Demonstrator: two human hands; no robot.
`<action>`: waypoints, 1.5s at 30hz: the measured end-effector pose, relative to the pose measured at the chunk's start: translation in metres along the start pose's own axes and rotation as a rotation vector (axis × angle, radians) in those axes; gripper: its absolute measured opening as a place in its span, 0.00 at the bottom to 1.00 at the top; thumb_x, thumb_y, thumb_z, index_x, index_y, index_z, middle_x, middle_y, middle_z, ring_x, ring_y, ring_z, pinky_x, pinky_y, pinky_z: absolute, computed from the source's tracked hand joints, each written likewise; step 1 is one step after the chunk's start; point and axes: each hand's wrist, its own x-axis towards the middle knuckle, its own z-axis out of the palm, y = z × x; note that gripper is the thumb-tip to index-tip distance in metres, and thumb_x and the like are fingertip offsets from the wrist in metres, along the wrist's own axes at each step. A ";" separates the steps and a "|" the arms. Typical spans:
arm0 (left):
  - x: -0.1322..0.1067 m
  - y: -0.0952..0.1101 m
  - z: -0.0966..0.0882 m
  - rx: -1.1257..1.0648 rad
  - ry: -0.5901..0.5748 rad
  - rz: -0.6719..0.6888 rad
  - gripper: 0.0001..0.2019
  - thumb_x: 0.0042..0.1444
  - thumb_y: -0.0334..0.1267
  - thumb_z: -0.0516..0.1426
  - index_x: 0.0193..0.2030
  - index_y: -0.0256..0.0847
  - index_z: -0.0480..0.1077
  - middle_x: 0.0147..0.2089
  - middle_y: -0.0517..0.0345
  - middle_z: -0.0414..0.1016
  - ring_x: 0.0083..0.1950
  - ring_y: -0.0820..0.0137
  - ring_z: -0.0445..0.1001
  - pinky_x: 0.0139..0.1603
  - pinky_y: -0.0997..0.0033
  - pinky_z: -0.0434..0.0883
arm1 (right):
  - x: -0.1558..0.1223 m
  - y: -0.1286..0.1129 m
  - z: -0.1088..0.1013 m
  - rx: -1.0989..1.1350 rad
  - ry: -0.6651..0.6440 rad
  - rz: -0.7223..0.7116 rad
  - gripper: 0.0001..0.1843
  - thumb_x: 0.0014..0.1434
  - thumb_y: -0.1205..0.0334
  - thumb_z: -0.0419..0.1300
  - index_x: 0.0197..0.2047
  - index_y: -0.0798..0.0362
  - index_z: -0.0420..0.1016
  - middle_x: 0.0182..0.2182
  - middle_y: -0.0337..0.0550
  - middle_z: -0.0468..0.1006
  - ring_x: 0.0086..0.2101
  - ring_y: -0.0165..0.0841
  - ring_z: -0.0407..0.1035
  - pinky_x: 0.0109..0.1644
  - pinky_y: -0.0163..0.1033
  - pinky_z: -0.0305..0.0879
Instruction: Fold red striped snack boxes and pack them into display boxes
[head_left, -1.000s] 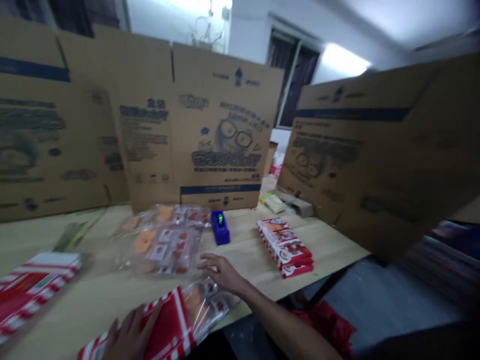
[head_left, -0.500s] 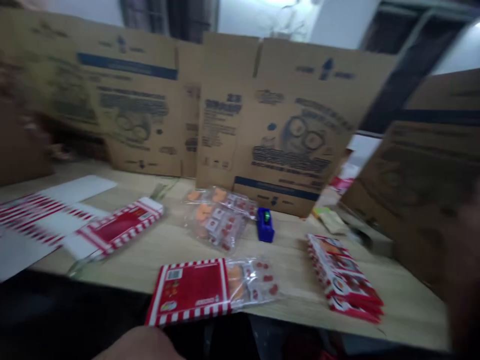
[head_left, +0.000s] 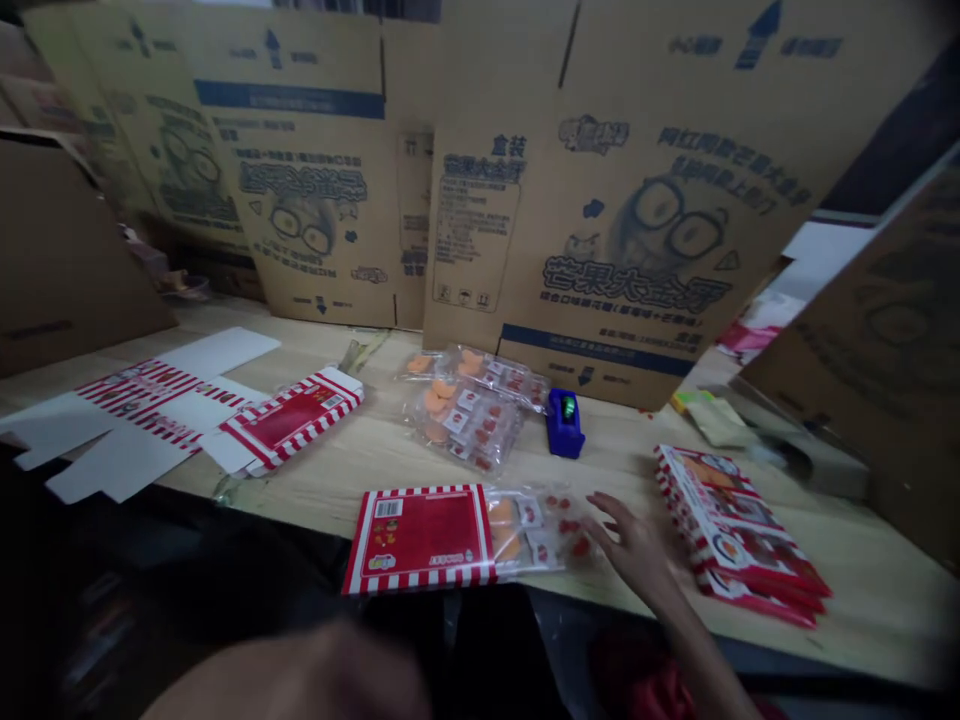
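My right hand [head_left: 634, 545] lies near the table's front edge with its fingers spread, fingertips on the end of a clear packet of orange and red sweets [head_left: 536, 530]. That packet sticks halfway out of a flat red-and-white striped box [head_left: 420, 535]. At the bottom edge a blurred skin-coloured shape [head_left: 300, 680] may be my left arm; no fingers show. Just right of my hand lies a stack of filled striped boxes [head_left: 739, 535].
More clear sweet packets [head_left: 469, 415] and a blue tape dispenser [head_left: 564, 422] lie mid-table. Another striped box [head_left: 289, 420] and unfolded flat cartons [head_left: 142, 410] are on the left. Tall printed cardboard sheets [head_left: 600, 200] wall in the back and right of the wooden table [head_left: 337, 480].
The view has swung left and down. My left hand left the striped box. My right hand went out of sight, then came back onto the packet's end.
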 end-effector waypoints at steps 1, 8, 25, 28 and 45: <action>0.017 -0.009 -0.003 0.082 -0.015 -0.038 0.38 0.45 0.65 0.59 0.64 0.60 0.63 0.63 0.52 0.68 0.65 0.47 0.64 0.58 0.46 0.68 | 0.001 0.004 0.002 -0.047 -0.027 0.045 0.25 0.51 0.46 0.58 0.46 0.55 0.76 0.48 0.58 0.78 0.44 0.46 0.75 0.44 0.49 0.74; 0.106 -0.076 0.024 0.764 -0.293 -0.268 0.66 0.26 0.64 0.66 0.72 0.36 0.47 0.72 0.26 0.44 0.72 0.35 0.41 0.66 0.30 0.37 | 0.011 0.007 0.016 0.034 -0.092 0.147 0.12 0.45 0.58 0.59 0.30 0.54 0.80 0.26 0.48 0.82 0.30 0.44 0.76 0.36 0.44 0.70; 0.072 -0.013 0.100 0.543 0.398 -0.478 0.59 0.32 0.54 0.67 0.70 0.34 0.47 0.58 0.36 0.62 0.58 0.42 0.62 0.56 0.41 0.61 | -0.083 -0.100 0.102 0.843 0.234 0.157 0.25 0.48 0.55 0.70 0.37 0.46 0.55 0.39 0.41 0.76 0.37 0.36 0.75 0.41 0.42 0.73; 0.065 -0.015 0.113 0.161 0.380 -0.405 0.43 0.51 0.49 0.59 0.70 0.39 0.47 0.62 0.39 0.61 0.61 0.49 0.64 0.59 0.46 0.64 | -0.086 -0.099 0.097 0.945 0.130 0.207 0.25 0.50 0.54 0.69 0.40 0.45 0.55 0.37 0.39 0.77 0.35 0.35 0.76 0.39 0.41 0.74; 0.077 -0.043 0.106 -0.607 0.334 -0.257 0.12 0.55 0.43 0.61 0.33 0.39 0.65 0.35 0.59 0.69 0.37 0.71 0.68 0.40 0.73 0.67 | -0.083 -0.074 0.088 0.591 -0.126 -0.013 0.14 0.59 0.54 0.59 0.27 0.51 0.65 0.31 0.38 0.71 0.35 0.33 0.67 0.41 0.36 0.64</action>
